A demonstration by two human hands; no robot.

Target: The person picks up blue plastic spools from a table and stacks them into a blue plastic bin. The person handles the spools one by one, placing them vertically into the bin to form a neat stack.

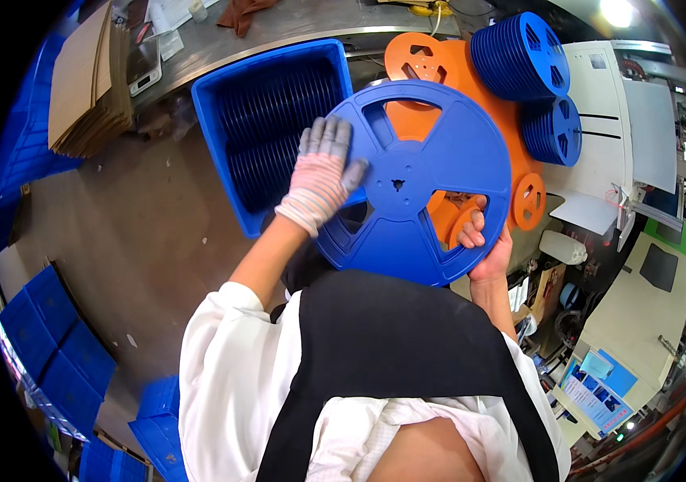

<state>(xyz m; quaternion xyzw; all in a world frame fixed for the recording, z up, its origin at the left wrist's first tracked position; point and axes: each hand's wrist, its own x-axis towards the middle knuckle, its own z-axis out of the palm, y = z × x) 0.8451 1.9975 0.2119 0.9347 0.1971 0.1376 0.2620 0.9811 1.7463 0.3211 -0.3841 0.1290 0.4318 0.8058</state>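
Note:
A large blue plastic reel with wedge-shaped cutouts and a small centre hole is held up in front of my chest. My left hand, in a striped glove with grey fingertips, lies flat against the reel's left side, fingers stretched out. Bare, my right hand grips the lower right rim, its fingers curled through a cutout. Behind the reel to the left stands a blue bin holding rows of blue reels on edge. The reel hides the bin's right part.
Beyond the reel is an orange surface with an orange reel and two stacks of blue reels. A metal bench runs along the back. Flattened cardboard stands far left, blue crates lower left, a beige machine right.

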